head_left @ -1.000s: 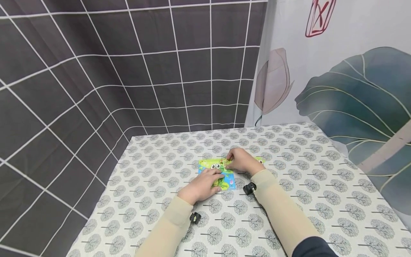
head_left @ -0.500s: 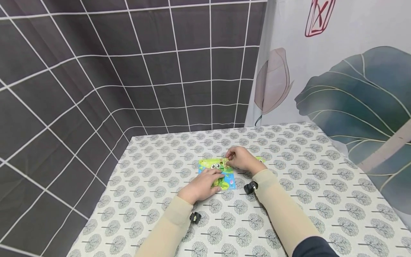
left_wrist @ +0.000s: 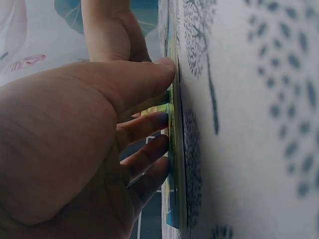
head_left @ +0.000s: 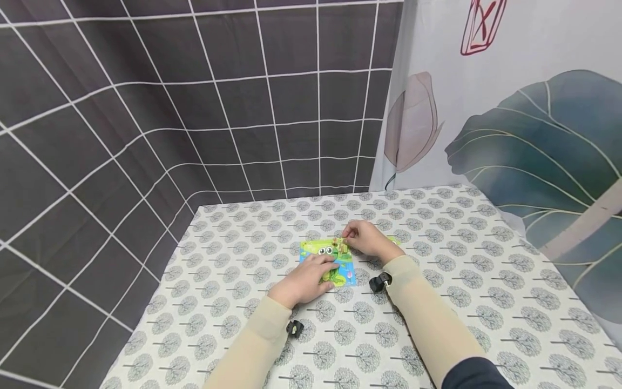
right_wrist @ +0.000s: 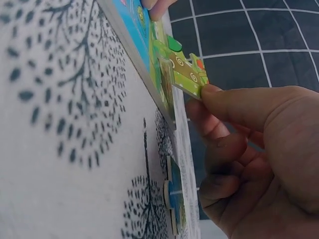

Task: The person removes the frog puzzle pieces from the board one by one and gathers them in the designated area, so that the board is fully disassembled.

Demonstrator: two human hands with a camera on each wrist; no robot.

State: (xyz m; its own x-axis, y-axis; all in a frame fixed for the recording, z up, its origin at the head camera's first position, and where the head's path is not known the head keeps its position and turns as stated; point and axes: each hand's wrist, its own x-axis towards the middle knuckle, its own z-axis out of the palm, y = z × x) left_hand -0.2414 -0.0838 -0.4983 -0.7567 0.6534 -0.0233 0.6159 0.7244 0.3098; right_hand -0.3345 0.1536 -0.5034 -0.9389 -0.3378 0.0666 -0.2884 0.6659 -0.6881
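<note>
A jigsaw puzzle (head_left: 347, 276) with a frog picture, in green and blue, lies flat on the table in the head view. My left hand (head_left: 307, 277) rests on its lower left part, and in the left wrist view the fingertips (left_wrist: 160, 144) press on its surface. At the puzzle's upper right corner, my right hand (head_left: 367, 238) pinches a green and brown puzzle piece (right_wrist: 187, 72) between thumb and finger. That piece stands tilted up, its lower end close to the board; whether it touches cannot be told.
Beyond my right wrist, a green patch of another puzzle piece (head_left: 394, 239) shows, partly hidden by the arm. Loose pieces (right_wrist: 175, 199) lie on the tree-patterned cloth (head_left: 243, 259) in the right wrist view. A dark gridded curtain (head_left: 291, 108) hangs behind the table.
My right hand has risen slightly at the corner, and the puzzle piece it pinches is now tilted up more visibly. The left hand has stayed in place on the puzzle.
</note>
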